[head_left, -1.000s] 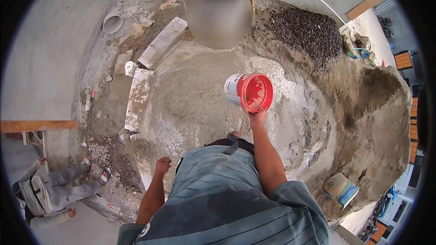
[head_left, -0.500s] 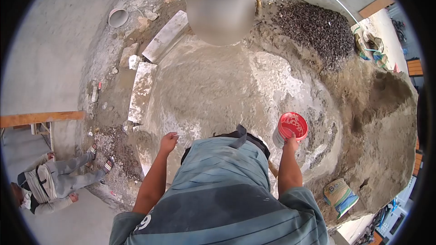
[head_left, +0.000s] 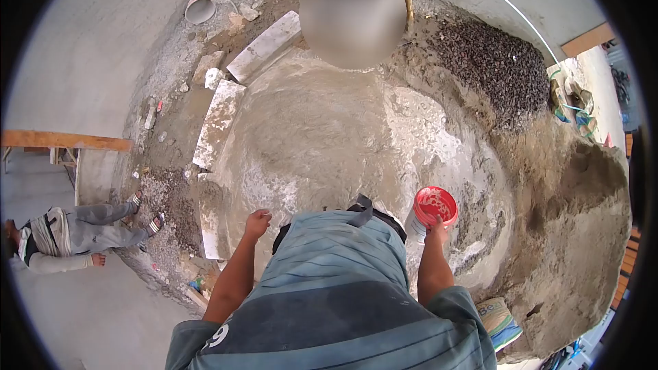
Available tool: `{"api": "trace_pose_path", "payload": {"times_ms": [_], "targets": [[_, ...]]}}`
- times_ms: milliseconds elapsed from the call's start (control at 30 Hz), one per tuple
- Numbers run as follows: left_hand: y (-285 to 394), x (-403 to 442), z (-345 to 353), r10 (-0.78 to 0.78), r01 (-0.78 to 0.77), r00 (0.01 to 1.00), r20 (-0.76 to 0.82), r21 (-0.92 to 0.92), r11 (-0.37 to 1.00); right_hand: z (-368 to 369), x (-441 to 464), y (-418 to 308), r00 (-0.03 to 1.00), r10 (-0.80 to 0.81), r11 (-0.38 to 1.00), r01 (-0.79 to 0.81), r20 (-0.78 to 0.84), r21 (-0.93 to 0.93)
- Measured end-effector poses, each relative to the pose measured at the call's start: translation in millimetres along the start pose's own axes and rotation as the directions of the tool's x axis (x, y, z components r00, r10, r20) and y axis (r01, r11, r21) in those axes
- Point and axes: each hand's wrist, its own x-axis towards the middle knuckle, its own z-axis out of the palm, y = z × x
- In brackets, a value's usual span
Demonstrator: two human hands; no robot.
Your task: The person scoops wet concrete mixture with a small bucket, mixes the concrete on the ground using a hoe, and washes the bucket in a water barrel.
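My right hand [head_left: 436,230] grips the near rim of a small bucket [head_left: 436,206], red inside with a paler outer wall. Wet residue clings to the inside of this bucket, which tilts slightly over the wet patch. On the other side of my body, my left hand [head_left: 258,223] hangs with its fingers curled in and nothing visible in them. Below both hands spreads a wide round bed of wet grey mortar [head_left: 315,130], with whiter streaks on its right side.
Pale blocks [head_left: 264,48] border the mortar on the left. Dark gravel [head_left: 490,62] and a sand heap [head_left: 582,233] lie to the right, with a printed sack [head_left: 499,322] below. Another person [head_left: 75,233] is at far left. A white bucket [head_left: 200,10] lies upper left.
The view has turned a little, so the surroundings sit shifted. The bucket stays in my right hand, slightly lower and closer to my body. The other person's lower arm now reaches outward.
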Motion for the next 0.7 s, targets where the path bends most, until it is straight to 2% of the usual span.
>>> {"api": "trace_pose_path", "payload": {"times_ms": [167, 267, 467, 567, 700], "targets": [[-10.9, -24.0, 16.9, -0.049, 0.047, 0.998, -0.043, -0.036, 0.998, 28.0, 10.9, -17.0, 0.99, -0.072, 0.996, 0.063, 0.123, 0.069], [-12.9, -35.7, 25.7, -0.074, 0.069, 0.995, -0.066, -0.069, 0.995, 35.8, 0.1, -31.6, 0.975, -0.095, 0.995, 0.089, 0.2, 0.036], [-21.4, -49.4, 36.8, -0.117, 0.11, 0.989, -0.09, -0.074, 0.991, 49.4, -1.8, -37.7, 0.974, -0.128, 0.989, 0.14, 0.187, -0.051], [-24.7, -55.3, 35.3, -0.135, 0.127, 0.987, -0.086, -0.09, 0.988, 46.0, 5.4, -27.2, 0.97, -0.155, 0.987, 0.159, 0.188, -0.003], [-17.1, -62.9, 35.2, -0.21, 0.201, 0.974, -0.08, -0.109, 0.974, 38.6, 23.3, -12.2, 0.991, -0.076, 0.991, 0.088, 0.113, -0.104]]}}
